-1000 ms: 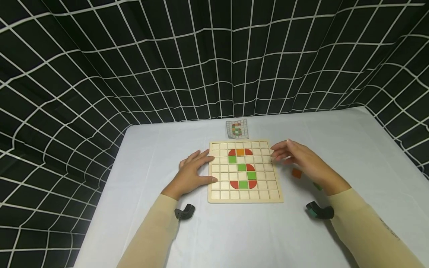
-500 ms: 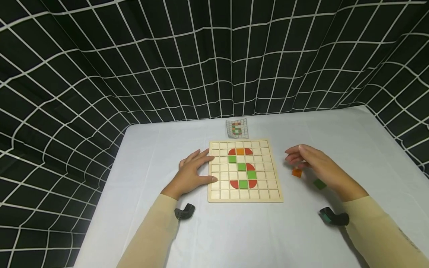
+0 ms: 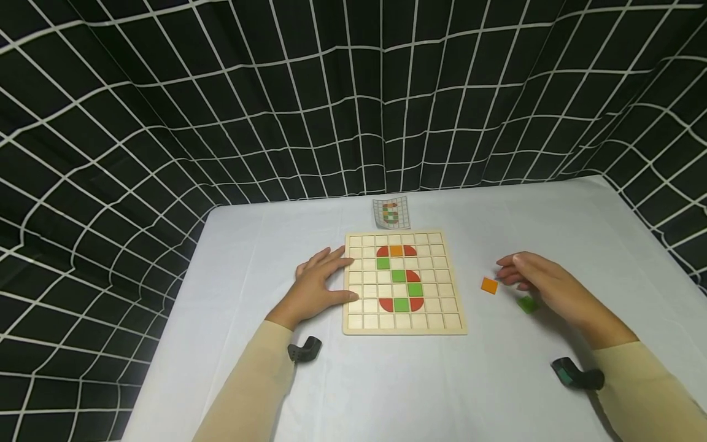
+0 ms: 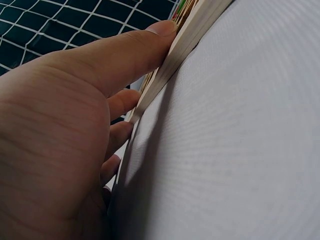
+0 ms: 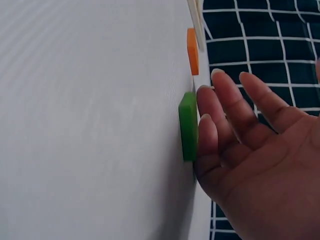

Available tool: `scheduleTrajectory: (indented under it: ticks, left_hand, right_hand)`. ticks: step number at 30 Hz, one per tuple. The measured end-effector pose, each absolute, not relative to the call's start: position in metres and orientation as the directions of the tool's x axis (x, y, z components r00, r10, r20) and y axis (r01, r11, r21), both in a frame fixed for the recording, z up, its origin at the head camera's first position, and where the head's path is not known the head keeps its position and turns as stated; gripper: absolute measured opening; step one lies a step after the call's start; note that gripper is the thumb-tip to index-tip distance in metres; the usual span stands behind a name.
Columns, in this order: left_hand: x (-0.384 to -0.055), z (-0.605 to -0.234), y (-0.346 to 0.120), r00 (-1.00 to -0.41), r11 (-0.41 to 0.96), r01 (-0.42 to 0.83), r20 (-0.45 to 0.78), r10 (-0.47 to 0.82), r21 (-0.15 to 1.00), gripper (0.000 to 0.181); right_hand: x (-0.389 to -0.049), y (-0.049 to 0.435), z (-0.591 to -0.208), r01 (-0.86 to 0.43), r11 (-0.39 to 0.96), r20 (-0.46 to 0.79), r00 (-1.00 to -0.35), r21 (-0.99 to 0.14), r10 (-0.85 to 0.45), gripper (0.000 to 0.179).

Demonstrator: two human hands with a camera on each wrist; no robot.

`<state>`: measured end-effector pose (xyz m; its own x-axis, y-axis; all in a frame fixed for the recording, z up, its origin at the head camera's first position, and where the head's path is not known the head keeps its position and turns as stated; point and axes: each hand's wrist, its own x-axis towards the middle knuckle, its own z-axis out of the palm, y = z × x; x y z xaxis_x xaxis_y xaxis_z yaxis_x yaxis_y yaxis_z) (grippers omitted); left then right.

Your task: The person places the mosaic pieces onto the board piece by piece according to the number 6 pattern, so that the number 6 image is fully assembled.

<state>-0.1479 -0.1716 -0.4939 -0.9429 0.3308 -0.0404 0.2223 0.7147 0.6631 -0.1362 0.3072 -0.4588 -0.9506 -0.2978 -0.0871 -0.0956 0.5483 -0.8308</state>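
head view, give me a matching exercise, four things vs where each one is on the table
1. wooden board
2. orange tile
3. green tile
4. pattern card

a. beyond the board's far edge
b. by the right hand's fingers, partly under them
c. its edge touched by the left hand
d. loose on the cloth between board and right hand

Pairs: 1-c, 2-d, 3-b, 4-a

You see a table under a white cloth [image 3: 265,245], faintly creased. A black backdrop with a white grid [image 3: 166,92] hangs behind it and wraps round both sides. A small pattern card [image 3: 391,212] lies flat on the cloth near the far edge, printed with a grid and red, orange and green cells.
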Motion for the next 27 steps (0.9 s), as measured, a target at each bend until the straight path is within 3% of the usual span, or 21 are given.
scheduleTrajectory:
  ticks: [7,19,27]
  left_hand:
    - [-0.147,-0.492,-0.172,-0.943,0.718,0.208,-0.057,0.327,0.664,0.08]
    - [-0.149,-0.494,-0.171,-0.94,0.722,0.222,-0.052,0.336,0.655,0.079]
    - [-0.149,-0.493,-0.172,-0.941,0.723,0.221,-0.053,0.336,0.655,0.079]
  right_hand:
    - [-0.136,0.307,-0.464,-0.095,0.652,-0.113,-0.956,-0.752,-0.27,0.043]
    - [-0.14,0.294,-0.477,-0.197,0.722,-0.041,-0.954,-0.663,-0.298,0.039]
    - [-0.14,0.288,-0.476,-0.201,0.738,-0.041,-0.954,-0.644,-0.296,0.022]
